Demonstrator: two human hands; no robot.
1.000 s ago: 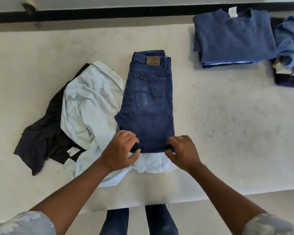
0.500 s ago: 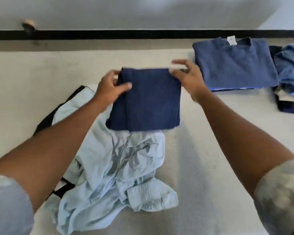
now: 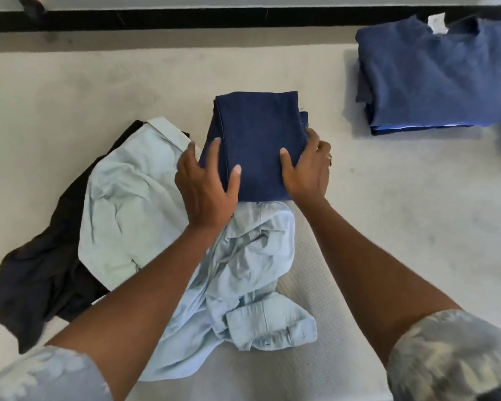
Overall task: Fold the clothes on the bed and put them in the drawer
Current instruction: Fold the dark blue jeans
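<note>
folded jeans (image 3: 258, 140) lie at the centre of the frame on the bed (image 3: 417, 227), their near edge over a crumpled light blue shirt (image 3: 133, 204). left hand (image 3: 206, 186) presses their near left corner, grip released, fingers spread flat. right hand (image 3: 307, 169) has its grip grasping the jeans' right edge, thumb on top. a folded blue sweater (image 3: 434, 76) sits upper right.

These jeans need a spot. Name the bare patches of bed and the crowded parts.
Bare bed runs right of the folded jeans, up to the blue sweater stack. Another bare strip lies beyond the light blue shirt and black garment, toward the far edge. Crowded: left of the jeans, where those two sprawl.
</note>
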